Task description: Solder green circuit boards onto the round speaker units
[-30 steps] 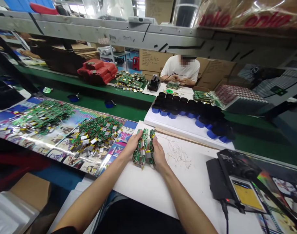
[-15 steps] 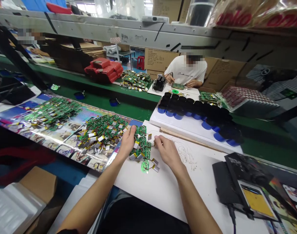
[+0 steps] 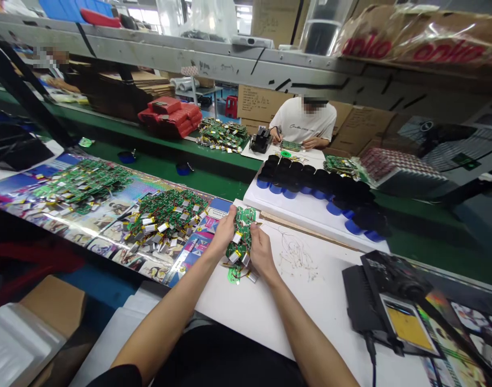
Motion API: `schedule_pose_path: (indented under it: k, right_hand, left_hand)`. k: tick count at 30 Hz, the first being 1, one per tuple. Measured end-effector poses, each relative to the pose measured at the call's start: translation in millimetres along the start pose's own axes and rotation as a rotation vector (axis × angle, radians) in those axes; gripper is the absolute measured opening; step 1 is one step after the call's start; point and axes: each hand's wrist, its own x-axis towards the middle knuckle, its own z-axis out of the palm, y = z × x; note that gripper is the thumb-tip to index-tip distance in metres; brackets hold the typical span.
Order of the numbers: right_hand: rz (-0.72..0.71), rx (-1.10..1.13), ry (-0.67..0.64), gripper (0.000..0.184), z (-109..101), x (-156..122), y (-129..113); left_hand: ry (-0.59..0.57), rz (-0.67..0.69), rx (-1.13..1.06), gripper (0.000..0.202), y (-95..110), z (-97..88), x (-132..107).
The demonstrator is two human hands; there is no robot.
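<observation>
On white worktop (image 3: 265,314), left hand (image 3: 224,230) and right hand (image 3: 262,252) both close around circuit boards (image 3: 240,243).

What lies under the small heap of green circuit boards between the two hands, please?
The heap rests on a white sheet with scribbled marks to its right. The left hand and right hand cup its sides; whatever lies directly beneath is covered.

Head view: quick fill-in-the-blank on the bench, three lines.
The left hand and right hand squeeze a bundle of ____ circuit boards between them.
The bundle sits over a ____ sheet.
The black cylinders behind it have ____ bases.
Missing: green; white; blue.
</observation>
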Motion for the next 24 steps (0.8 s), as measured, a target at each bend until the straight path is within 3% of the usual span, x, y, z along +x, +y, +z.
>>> schedule_pose_path:
  k: [4,9,12,17,21,24]
  right_hand:
    - [0.043,0.092,-0.027,0.062,-0.4,0.6,3.7]
    - [0.104,0.225,-0.088,0.047,-12.7,7.7,-2.9]
    - [0.176,0.316,-0.115,0.042,-15.9,14.2,-10.4]
    - [0.264,0.387,-0.109,0.035,-17.3,20.6,-14.2]
    - [0.281,0.420,-0.096,0.040,-22.1,18.6,-12.2]
    - [0.259,0.404,-0.077,0.051,-23.2,14.2,-12.3]
  left_hand:
    - [-0.055,0.001,0.012,0.078,-5.1,-4.3,7.0]
    - [-0.034,0.083,0.103,0.057,-4.8,-37.9,16.7]
    - [-0.032,0.084,0.163,0.045,-9.4,-52.7,7.1]
    - [-0.089,0.050,0.186,0.053,-21.1,-55.3,-19.3]
    - [-0.029,0.097,0.212,0.054,-14.5,-59.1,-20.9]
    - [0.033,0.136,0.286,0.042,-4.9,-64.7,-22.2]
